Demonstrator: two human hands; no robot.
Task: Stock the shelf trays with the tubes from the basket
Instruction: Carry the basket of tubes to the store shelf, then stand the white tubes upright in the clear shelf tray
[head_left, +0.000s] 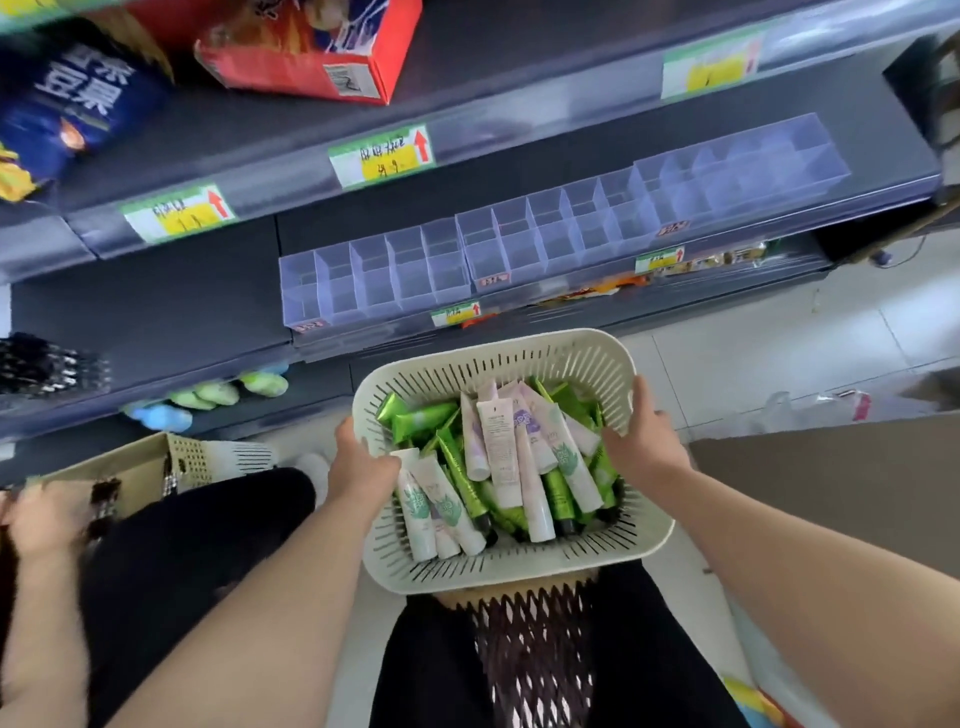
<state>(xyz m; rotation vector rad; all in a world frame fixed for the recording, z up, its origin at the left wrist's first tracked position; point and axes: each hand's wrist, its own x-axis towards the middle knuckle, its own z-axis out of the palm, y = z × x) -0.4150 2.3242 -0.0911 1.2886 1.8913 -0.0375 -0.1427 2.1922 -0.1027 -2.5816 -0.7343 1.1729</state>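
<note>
**Basket in both hands, no tube stocked yet**

We judge this as the opening step: the basket (511, 570) is being brought up to the shelf and picking has not begun. The left hand (363, 467) grips the basket's left rim, with the thumb inside against the white tubes. The right hand (644, 441) grips the right rim, fingers hooked over the edge. Both grips are closed on the basket, and neither holds a tube.

The tubes (506, 457), green and white, lie heaped and crossed inside the basket. The shelf trays (374, 280) are clear and divided, and sit in a row beyond the basket's far rim. Their compartments look empty from here, and price tags (454, 313) sit along the shelf edge between basket and trays.

For the next move, we'd say one grip has to come off the rim. That means the basket needs other support, and we cannot tell whether it rests on the lap below. The freed hand should then pinch a top tube, not a buried one. It goes into a compartment of the tray nearest the basket's far rim.
</note>
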